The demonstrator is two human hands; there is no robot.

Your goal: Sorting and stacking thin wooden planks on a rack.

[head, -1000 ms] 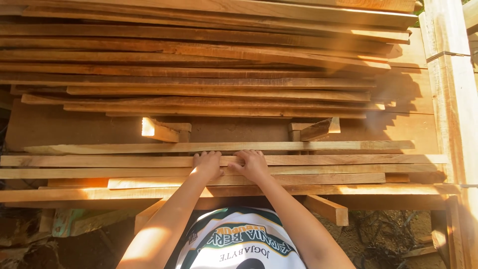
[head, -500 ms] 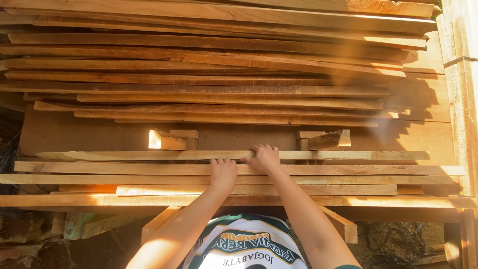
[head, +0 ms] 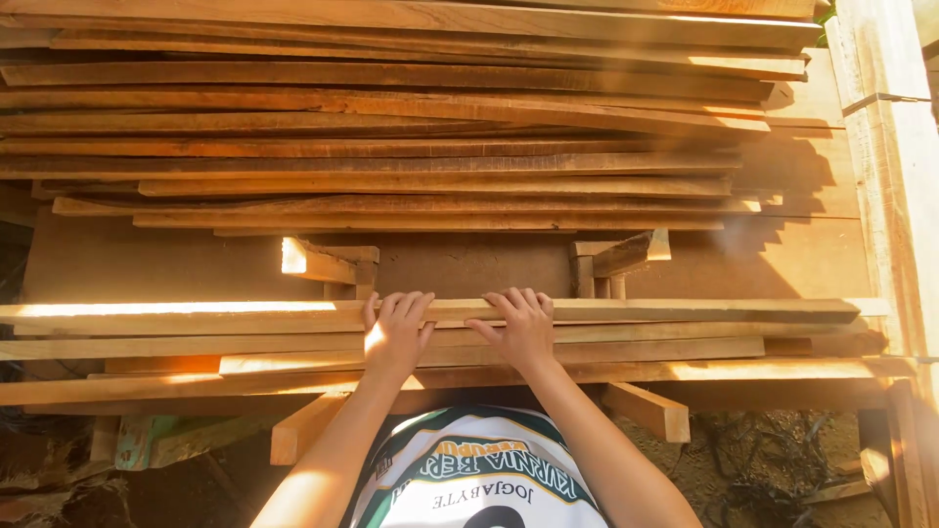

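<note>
My left hand (head: 396, 328) and my right hand (head: 518, 326) lie side by side, palms down, on the near stack of long wooden planks. Their fingers curl over the far edge of the top plank (head: 685, 310), a thin pale board running left to right. Beneath it lie more planks (head: 636, 350) of the same stack. Both forearms reach up from the bottom of the head view, over a white and green shirt (head: 474, 479).
A large pile of long planks (head: 391, 127) fills the far half of the view. Between the piles a brown board surface (head: 469, 264) shows, with two short wood blocks (head: 318, 262) (head: 621, 256). A thick upright beam (head: 895, 176) stands at the right. Dirt ground (head: 763, 460) lies below.
My left hand has moved forward from the lower plank to the far edge of the top plank, level with my right hand. The view has shifted slightly.
</note>
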